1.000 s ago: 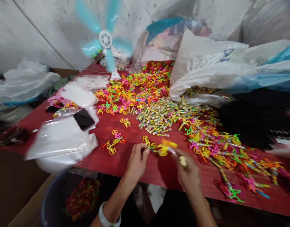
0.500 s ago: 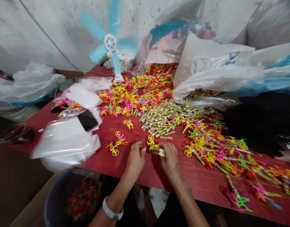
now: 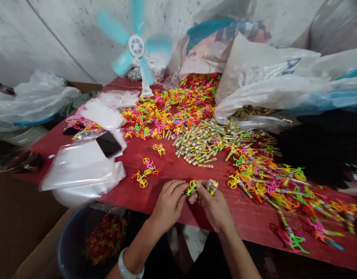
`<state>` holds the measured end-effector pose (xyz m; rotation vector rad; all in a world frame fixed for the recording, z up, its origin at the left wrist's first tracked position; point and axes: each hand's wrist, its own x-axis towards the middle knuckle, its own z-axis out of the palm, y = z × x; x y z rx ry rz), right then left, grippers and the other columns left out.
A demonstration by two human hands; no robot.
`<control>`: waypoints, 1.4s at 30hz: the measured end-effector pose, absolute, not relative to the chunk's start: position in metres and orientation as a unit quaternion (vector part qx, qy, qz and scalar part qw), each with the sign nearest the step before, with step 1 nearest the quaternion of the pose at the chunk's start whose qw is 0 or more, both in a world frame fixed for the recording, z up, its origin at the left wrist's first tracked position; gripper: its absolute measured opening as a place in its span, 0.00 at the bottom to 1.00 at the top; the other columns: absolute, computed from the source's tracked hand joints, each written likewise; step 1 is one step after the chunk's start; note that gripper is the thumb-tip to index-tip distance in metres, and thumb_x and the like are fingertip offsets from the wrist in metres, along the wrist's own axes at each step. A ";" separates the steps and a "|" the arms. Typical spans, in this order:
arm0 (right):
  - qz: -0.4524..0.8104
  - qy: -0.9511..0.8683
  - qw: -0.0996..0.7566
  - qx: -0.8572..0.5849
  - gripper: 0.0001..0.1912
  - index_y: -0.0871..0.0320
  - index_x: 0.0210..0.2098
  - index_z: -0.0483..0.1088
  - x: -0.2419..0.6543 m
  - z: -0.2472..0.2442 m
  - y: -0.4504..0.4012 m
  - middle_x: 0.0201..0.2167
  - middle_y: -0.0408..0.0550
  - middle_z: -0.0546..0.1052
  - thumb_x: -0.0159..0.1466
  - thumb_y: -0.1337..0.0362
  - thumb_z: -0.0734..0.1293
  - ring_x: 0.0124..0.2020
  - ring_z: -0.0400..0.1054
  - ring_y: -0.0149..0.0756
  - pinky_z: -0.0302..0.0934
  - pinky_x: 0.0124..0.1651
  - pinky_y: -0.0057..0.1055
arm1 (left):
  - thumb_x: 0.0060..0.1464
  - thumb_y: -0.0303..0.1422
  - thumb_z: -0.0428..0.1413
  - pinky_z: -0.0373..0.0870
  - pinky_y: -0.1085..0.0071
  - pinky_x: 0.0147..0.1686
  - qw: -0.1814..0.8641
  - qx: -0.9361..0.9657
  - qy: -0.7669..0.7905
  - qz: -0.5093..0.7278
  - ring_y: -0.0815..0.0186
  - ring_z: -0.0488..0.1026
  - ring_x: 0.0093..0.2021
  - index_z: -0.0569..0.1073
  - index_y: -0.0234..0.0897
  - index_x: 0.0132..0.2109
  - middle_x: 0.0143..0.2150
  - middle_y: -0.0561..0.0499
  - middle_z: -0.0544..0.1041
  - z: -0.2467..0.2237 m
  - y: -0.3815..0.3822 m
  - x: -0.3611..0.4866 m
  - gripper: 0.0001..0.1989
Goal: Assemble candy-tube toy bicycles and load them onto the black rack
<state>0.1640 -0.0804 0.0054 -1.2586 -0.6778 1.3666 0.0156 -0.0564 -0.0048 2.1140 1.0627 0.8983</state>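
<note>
Both hands pinch a spoked plastic bicycle (image 3: 191, 186) (yellow, glossy).

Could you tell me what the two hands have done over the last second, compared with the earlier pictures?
The right hand swung in from the right, picked up small striped candy tubes and came back toward the table edge. The left hand took up the yellow toy bicycle; both hands now pinch it together. The toy and candy piles, phone and fan stayed as they were.
</note>
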 end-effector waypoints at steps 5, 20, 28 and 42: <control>0.519 -0.387 0.491 -0.583 0.21 0.58 0.36 0.68 0.169 0.000 -0.089 0.20 0.37 0.68 0.56 0.47 0.69 0.17 0.58 0.27 0.55 0.23 0.26 | 0.57 0.37 0.52 0.66 0.71 0.35 0.433 0.638 0.520 0.368 0.66 0.70 0.32 0.72 0.37 0.32 0.29 0.51 0.74 -0.006 -0.055 0.018 0.10; 0.399 -0.506 0.429 -0.633 0.14 0.56 0.36 0.70 0.160 -0.015 -0.097 0.21 0.41 0.73 0.62 0.51 0.64 0.23 0.68 0.35 0.61 0.29 0.29 | 0.50 0.42 0.55 0.58 0.75 0.29 0.591 0.488 0.515 0.383 0.71 0.59 0.27 0.63 0.37 0.27 0.24 0.58 0.62 -0.011 -0.057 0.027 0.14; 0.308 -0.547 0.468 -0.623 0.13 0.55 0.37 0.72 0.160 -0.025 -0.096 0.36 0.50 0.77 0.63 0.52 0.64 0.39 0.71 0.41 0.64 0.43 0.36 | 0.50 0.42 0.54 0.56 0.76 0.26 0.566 0.496 0.536 0.382 0.72 0.56 0.25 0.59 0.38 0.25 0.22 0.59 0.58 -0.016 -0.057 0.030 0.16; 0.280 -0.561 0.468 -0.623 0.10 0.54 0.39 0.72 0.159 -0.035 -0.098 0.36 0.49 0.78 0.64 0.57 0.64 0.38 0.72 0.41 0.66 0.41 0.37 | 0.50 0.40 0.53 0.54 0.75 0.25 0.541 0.510 0.561 0.364 0.71 0.56 0.25 0.58 0.39 0.24 0.22 0.59 0.58 -0.018 -0.057 0.031 0.15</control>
